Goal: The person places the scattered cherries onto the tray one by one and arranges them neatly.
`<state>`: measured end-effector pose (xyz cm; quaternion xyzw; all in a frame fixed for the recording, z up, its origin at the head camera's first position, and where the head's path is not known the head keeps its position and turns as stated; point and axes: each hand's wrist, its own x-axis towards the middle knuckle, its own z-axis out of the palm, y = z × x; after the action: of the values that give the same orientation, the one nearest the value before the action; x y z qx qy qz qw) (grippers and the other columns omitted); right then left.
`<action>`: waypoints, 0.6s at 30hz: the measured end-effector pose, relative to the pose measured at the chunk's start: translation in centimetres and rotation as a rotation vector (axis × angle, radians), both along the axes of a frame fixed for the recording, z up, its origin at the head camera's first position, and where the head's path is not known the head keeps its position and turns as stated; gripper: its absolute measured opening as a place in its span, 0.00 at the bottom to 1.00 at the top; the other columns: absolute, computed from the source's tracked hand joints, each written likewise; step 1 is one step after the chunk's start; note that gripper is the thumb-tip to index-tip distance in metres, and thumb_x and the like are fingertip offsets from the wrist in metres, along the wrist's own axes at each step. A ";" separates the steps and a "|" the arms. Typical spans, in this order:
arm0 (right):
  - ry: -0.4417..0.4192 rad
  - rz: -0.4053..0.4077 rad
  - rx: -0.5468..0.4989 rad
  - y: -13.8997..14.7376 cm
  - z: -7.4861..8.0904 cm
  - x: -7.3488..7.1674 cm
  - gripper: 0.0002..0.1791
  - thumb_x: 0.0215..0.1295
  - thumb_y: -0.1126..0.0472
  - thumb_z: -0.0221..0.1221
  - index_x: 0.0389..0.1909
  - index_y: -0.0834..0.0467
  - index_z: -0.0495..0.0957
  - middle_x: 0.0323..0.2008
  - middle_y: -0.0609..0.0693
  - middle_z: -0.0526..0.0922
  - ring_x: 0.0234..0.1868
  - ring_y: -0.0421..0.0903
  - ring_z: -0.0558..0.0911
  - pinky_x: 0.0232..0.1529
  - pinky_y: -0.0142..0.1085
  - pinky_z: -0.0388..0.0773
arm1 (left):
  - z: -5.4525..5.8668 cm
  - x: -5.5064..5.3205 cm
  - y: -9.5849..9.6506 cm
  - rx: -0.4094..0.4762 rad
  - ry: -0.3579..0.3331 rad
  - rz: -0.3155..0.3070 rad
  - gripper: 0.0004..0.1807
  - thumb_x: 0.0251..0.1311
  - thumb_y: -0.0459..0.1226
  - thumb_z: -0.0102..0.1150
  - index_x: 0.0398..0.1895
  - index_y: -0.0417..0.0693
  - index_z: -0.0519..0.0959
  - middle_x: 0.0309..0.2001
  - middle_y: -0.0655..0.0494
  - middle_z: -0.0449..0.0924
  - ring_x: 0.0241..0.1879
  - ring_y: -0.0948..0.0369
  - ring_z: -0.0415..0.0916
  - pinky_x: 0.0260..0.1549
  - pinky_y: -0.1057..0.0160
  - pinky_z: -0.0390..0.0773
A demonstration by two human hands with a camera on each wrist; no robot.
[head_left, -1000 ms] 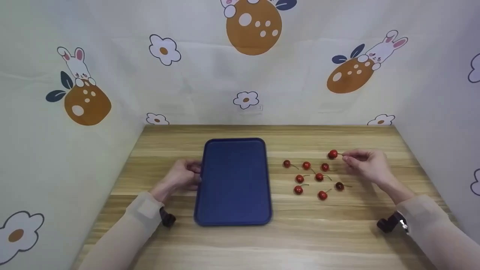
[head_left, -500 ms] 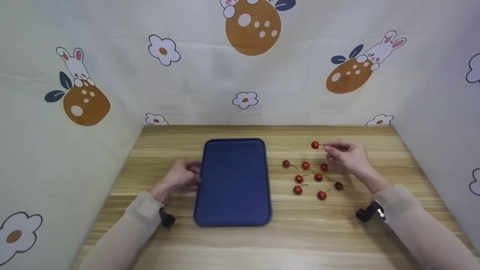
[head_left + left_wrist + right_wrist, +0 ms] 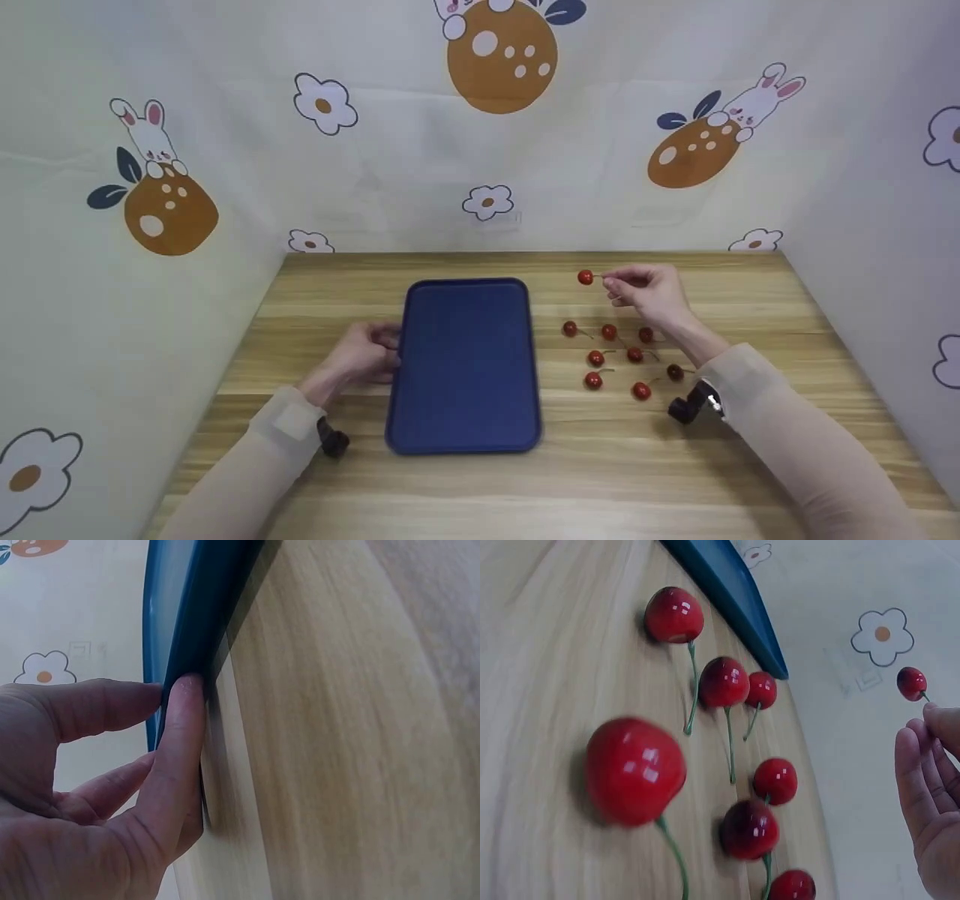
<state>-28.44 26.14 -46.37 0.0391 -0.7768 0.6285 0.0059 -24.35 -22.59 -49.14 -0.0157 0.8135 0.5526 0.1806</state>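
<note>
My left hand (image 3: 361, 354) is at the left edge of a dark blue rectangular tray (image 3: 465, 367). In the left wrist view, its thumb and fingers meet on both sides of the tray rim (image 3: 180, 622), pinching it. My right hand (image 3: 651, 294) pinches a red cherry (image 3: 585, 277) by its stem, above the wood near the back of the tabletop. Away in the right wrist view, the fruit hangs clear of the fingertips (image 3: 932, 712). Several more red cherries (image 3: 609, 331) with stems lie loosely on the wood to the right of the tray.
The wooden tabletop (image 3: 465, 491) carries everything. Pale cloth walls (image 3: 405, 172) with rabbit and flower prints enclose its back and sides. A small black camera (image 3: 694, 403) is strapped to the right wrist, another black camera (image 3: 332, 437) to the left.
My right hand has moved left and toward the back, carrying the cherry by its stem past the others. My left hand and the tray have stayed in place.
</note>
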 end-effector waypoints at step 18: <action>0.038 0.061 -0.073 -7.7 0.0 -3.4 0.13 0.76 0.70 0.69 0.55 0.76 0.88 0.36 0.49 0.95 0.33 0.37 0.90 0.39 0.30 0.93 | 0.1 0.2 0.3 0.032 -0.004 0.016 0.40 0.60 0.18 0.61 0.80 0.28 0.70 0.53 0.41 0.82 0.41 0.58 0.85 0.38 0.55 0.95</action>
<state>-31.81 18.44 -46.38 0.0744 -0.7515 0.6555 0.0027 -24.18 -22.32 -49.01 -0.0203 0.8041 0.5668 0.1783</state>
